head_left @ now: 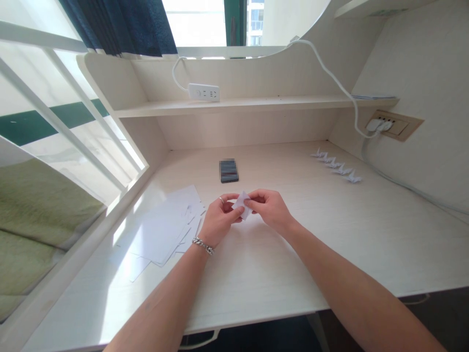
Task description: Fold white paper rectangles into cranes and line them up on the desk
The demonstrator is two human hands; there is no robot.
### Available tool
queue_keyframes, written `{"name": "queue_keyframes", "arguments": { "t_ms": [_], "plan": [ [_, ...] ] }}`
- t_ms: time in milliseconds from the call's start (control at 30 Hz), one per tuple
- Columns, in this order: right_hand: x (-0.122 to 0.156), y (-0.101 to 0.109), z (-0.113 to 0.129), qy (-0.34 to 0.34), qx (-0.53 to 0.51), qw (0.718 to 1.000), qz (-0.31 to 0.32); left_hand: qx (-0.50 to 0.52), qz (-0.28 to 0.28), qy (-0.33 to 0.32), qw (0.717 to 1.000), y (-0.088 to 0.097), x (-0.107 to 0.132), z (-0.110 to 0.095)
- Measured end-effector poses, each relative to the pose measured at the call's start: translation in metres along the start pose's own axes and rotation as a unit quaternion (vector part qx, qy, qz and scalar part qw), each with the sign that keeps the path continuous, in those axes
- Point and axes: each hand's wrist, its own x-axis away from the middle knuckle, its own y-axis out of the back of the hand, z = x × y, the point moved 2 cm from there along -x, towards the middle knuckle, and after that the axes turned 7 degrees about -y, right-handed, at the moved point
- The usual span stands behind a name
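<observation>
A small folded piece of white paper (243, 201), roughly diamond-shaped, is held up just above the desk (271, 274). My left hand (222, 216) pinches its left side between thumb and fingers; a ring and a chain bracelet are on that hand and wrist. On the right side, my right hand (270, 207) grips the paper with thumb and bent forefinger. The fingers cover part of the folds. Several small folded paper cranes (342, 169) stand in a slanting row at the back right of the desk.
Loose white sheets (161, 225) lie spread left of my hands. Behind them sits a dark, pixelated flat object (229, 170). A power strip (203, 92) rests on the shelf (249, 102). A white cable (330, 73) runs to the wall socket (397, 125) at right.
</observation>
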Motion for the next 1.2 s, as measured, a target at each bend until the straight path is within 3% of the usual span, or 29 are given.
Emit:
{"name": "queue_keyframes", "arguments": {
  "t_ms": [300,600,867,1033,1200],
  "plan": [
    [0.0011,-0.0027,0.0003,-0.008,-0.018,0.999,0.030,-0.015,0.017,-0.026,0.999,-0.0018,0.0012,-0.0025],
    [0.0018,0.0000,0.0034,-0.076,-0.067,0.993,0.052,0.047,-0.049,0.001,0.998,0.0004,0.0001,-0.0060],
    [0.0043,0.0027,0.0066,-0.093,-0.110,0.985,0.100,0.079,-0.055,0.007,0.995,-0.0002,0.0006,-0.0078],
    [0.0044,0.0004,0.0060,-0.070,-0.042,0.994,0.066,0.084,-0.053,0.011,0.995,0.0007,0.0008,-0.0064],
    [0.0024,-0.0003,0.0041,-0.029,-0.049,0.998,0.011,0.037,-0.039,0.012,0.998,0.0009,0.0005,-0.0033]
  ]
}}
